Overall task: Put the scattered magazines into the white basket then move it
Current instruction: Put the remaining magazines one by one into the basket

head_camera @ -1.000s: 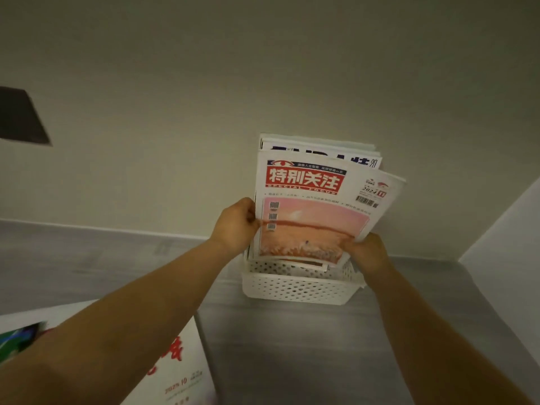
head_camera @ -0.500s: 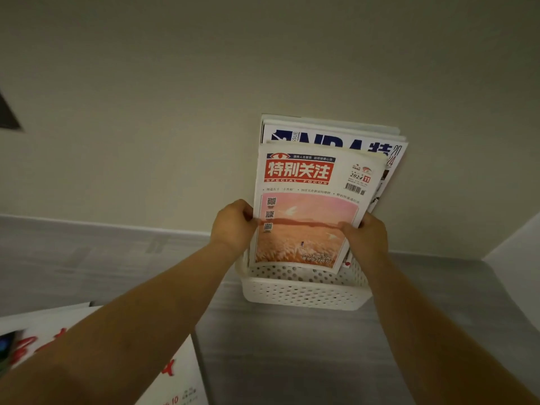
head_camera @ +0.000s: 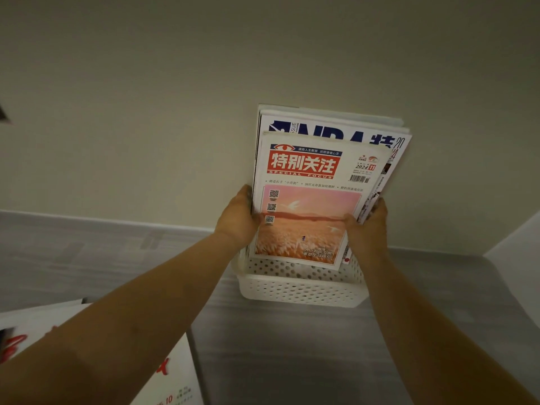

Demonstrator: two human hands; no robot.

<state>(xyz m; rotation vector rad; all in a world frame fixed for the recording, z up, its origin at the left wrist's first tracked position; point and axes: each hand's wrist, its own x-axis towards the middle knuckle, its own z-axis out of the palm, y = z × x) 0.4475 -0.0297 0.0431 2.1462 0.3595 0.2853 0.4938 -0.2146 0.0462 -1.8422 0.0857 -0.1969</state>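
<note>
A stack of magazines [head_camera: 315, 200] stands upright in the white perforated basket [head_camera: 301, 290] against the wall. The front magazine has a red title block and a pink sunset cover; a larger one with blue letters rises behind it. My left hand [head_camera: 238, 222] grips the stack's left edge. My right hand [head_camera: 366, 226] grips its right edge. The stack's lower end sits inside the basket, hidden by the rim.
The basket rests on a grey wood-grain surface [head_camera: 292, 361]. Another magazine [head_camera: 163, 384] with red lettering lies at the lower left, partly under my left forearm. A beige wall rises behind, and a white panel [head_camera: 520, 238] stands at the right.
The front magazine has straightened from a tilt to upright. The stack sits squarer in the basket, and the blue-lettered magazine behind shows more. Both hands kept hold of the edges.
</note>
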